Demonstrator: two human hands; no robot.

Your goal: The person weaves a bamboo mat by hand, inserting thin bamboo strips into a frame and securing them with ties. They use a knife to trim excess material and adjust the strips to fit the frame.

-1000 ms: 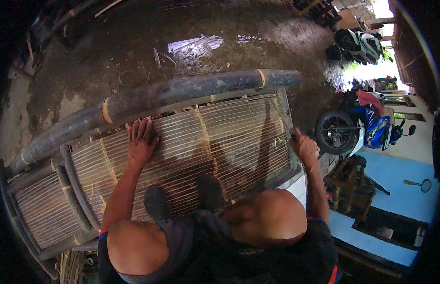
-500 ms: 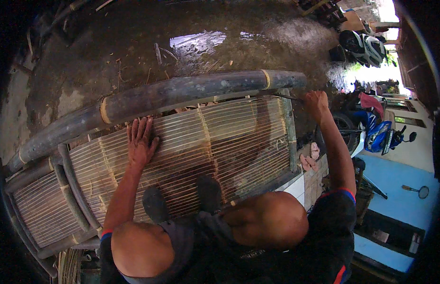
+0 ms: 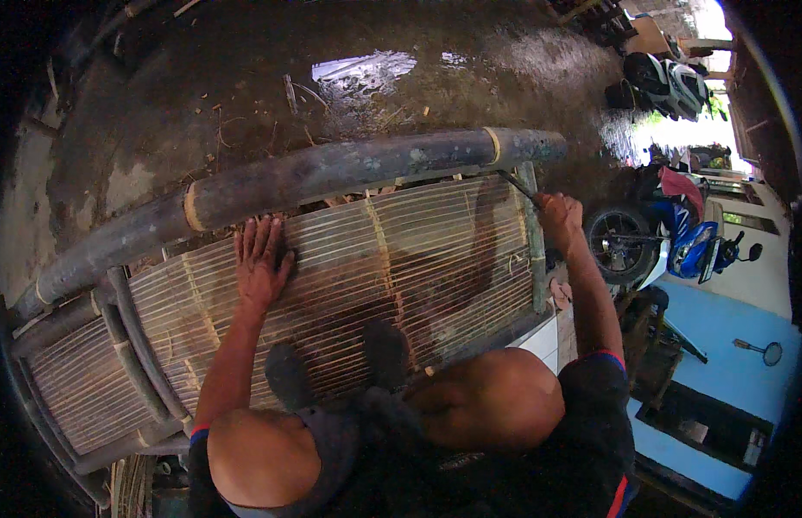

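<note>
Fingers spread, my left hand (image 3: pixel 263 263) rests on the slatted bamboo panel (image 3: pixel 332 259), its fingertips close to a thick dark bamboo pole (image 3: pixel 349 166). My right hand (image 3: pixel 560 220) is closed around the end of a thin dark tool (image 3: pixel 517 185), beyond the panel's right end. The tool slants up and left, its tip close under the pole near a pale node ring. Whether the tip touches the pole I cannot tell, nor its exact kind. An upright bamboo post (image 3: pixel 535 250) stands just below the tool. I squat with both feet on the slats.
Dark wet ground (image 3: pixel 202 78) with scattered scraps lies beyond the pole. To the right are a blue motorbike (image 3: pixel 686 246), pink footwear (image 3: pixel 560 293) and white tiles (image 3: pixel 539 343). A white scooter (image 3: pixel 677 86) stands farther off. Bamboo rails (image 3: pixel 129 363) frame the panel's left side.
My right hand has moved down and left, so the tool now tilts more steeply. My left hand stays put on the slats. The view has shifted slightly.
</note>
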